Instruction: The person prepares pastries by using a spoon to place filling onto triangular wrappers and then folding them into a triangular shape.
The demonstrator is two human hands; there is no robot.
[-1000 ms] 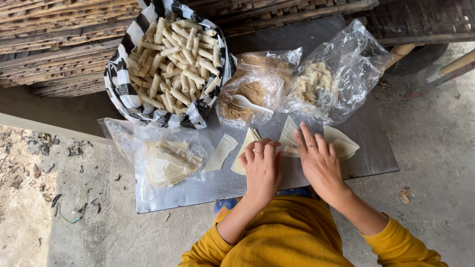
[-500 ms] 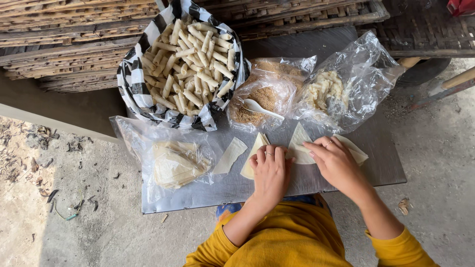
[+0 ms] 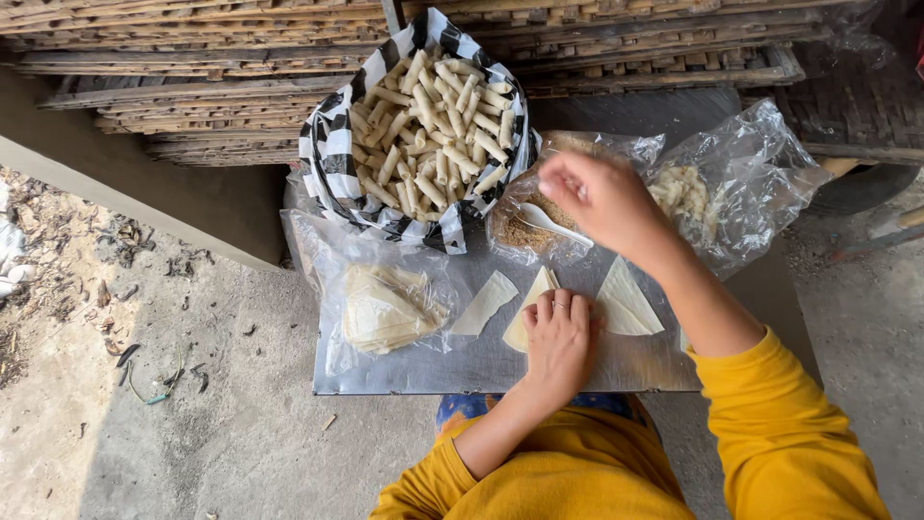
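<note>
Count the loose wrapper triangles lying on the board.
3: one wrapper left of the left hand, one under it, one right of it. More may be hidden.

A metal tray fills the centre of the frame. Its bare strip along the lower edge is open. The upper half is crowded: a basket of rolls upper centre, two open bags upper right, a bag of wrappers centre left, loose wrappers between.
</note>
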